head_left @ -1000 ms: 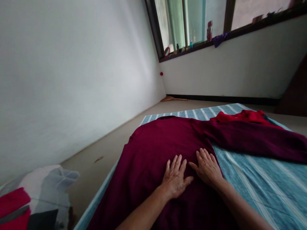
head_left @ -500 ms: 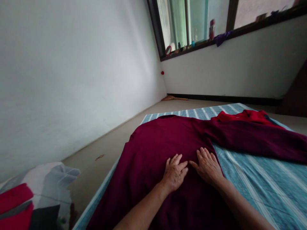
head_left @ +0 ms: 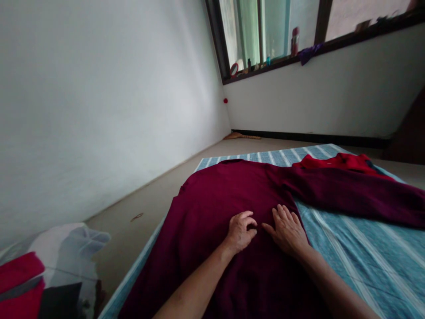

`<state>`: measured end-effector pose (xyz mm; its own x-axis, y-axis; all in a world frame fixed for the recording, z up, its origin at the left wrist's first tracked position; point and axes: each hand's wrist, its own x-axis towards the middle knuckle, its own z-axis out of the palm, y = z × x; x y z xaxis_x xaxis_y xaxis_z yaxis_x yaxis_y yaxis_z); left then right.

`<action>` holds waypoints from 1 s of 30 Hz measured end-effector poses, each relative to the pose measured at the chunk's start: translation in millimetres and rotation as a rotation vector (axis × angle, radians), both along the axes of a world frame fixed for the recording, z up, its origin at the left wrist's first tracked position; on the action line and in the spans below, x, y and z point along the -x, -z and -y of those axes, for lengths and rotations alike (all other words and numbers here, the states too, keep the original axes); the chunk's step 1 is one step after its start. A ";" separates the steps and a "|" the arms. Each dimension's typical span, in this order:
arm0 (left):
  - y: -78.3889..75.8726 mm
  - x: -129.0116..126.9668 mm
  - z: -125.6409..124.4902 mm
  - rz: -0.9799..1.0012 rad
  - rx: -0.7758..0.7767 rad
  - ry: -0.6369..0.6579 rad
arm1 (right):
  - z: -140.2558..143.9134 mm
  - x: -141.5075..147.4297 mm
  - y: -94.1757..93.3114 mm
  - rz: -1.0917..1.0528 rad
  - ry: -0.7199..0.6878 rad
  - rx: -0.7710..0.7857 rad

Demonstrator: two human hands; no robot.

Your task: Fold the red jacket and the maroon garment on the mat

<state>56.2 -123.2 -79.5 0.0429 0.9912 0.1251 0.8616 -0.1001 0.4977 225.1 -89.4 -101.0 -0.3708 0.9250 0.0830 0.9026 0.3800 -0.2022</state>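
A maroon sweater [head_left: 226,199] lay spread across a striped blue bed sheet [head_left: 358,248]. The left hand [head_left: 241,231] curled its fingers, pinching the fabric, while the right hand [head_left: 288,230] rested flat and open just beside it on the sweater.

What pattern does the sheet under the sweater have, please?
The sheet has blue and white stripes, in the head view.

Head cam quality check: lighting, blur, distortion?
Head view: daylight from the window, which is washed out; the room is dim. Strong tilt and wide-angle stretch at the edges. Both hands, left hand and right hand, are sharp on the maroon sweater; no glare.
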 end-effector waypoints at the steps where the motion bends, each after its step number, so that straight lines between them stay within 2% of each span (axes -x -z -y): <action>1: -0.2 -1.3 -1.3 0.003 -0.003 -0.003 | 0.1 -0.1 -0.1 0.003 0.001 -0.004; 17: -5.6 8.8 -13.6 0.045 0.068 0.092 | -1.9 0.0 7.6 -0.007 0.003 -0.032; 30: 2.8 2.8 -12.0 0.076 -0.060 0.046 | -2.0 0.7 4.9 -0.026 0.011 -0.023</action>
<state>53.4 -111.2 -82.3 0.0762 0.9791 0.1886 0.8152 -0.1701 0.5537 224.4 -87.4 -105.9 -0.3579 0.9268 0.1141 0.9014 0.3748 -0.2169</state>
